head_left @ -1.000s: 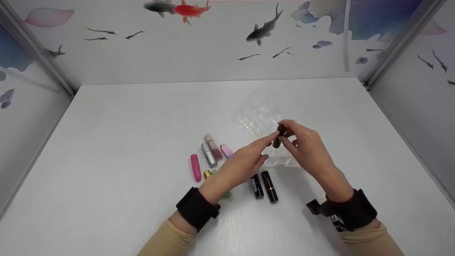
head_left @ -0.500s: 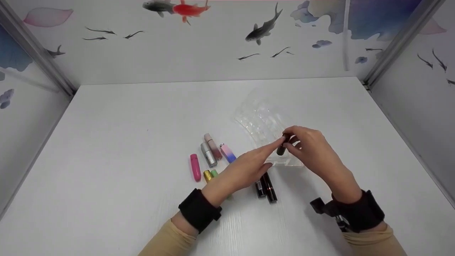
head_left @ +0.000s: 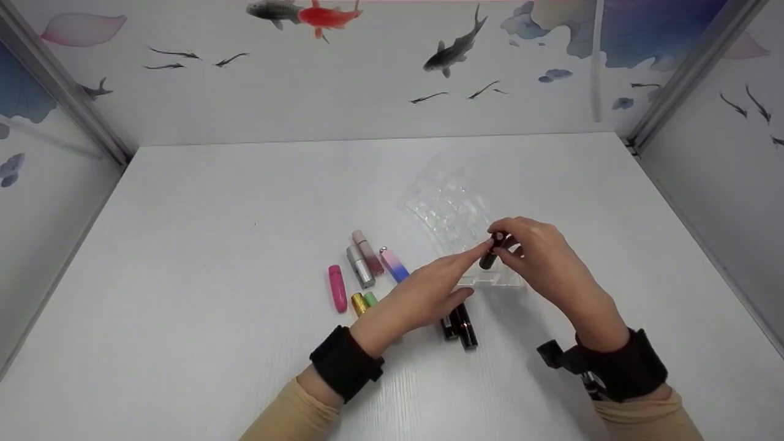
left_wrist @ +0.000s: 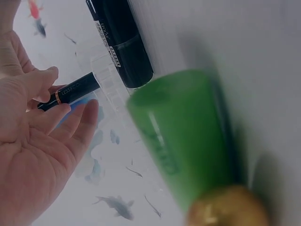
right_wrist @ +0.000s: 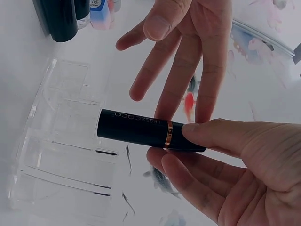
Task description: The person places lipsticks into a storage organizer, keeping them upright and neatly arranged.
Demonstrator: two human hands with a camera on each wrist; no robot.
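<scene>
My right hand (head_left: 545, 254) pinches a black lipstick (right_wrist: 134, 128) with a thin gold band between thumb and fingers. The lipstick is tilted, in the air above the near part of a clear compartment organizer (head_left: 444, 205). From the other side, my left hand (head_left: 422, 291) reaches over with straight fingers, and its fingertips (right_wrist: 204, 110) touch the lipstick's upper end. Below the left hand, two more black tubes (head_left: 467, 327) lie close together, partly covered by it. The left wrist view shows a green tube (left_wrist: 178, 127) and a gold-capped tube (left_wrist: 228, 207) up close.
Left of the organizer lie a pink tube (head_left: 337, 289), a silver tube (head_left: 360, 267), a pinkish gloss tube (head_left: 367, 251) and a pink-blue tube (head_left: 394, 264). All are on a white table (head_left: 214, 245) with printed panels (head_left: 367, 73) around it.
Both hands have shifted slightly right and nearer with the lipstick. One black tube on the table has moved right, against its neighbour. More of the pink-blue tube shows.
</scene>
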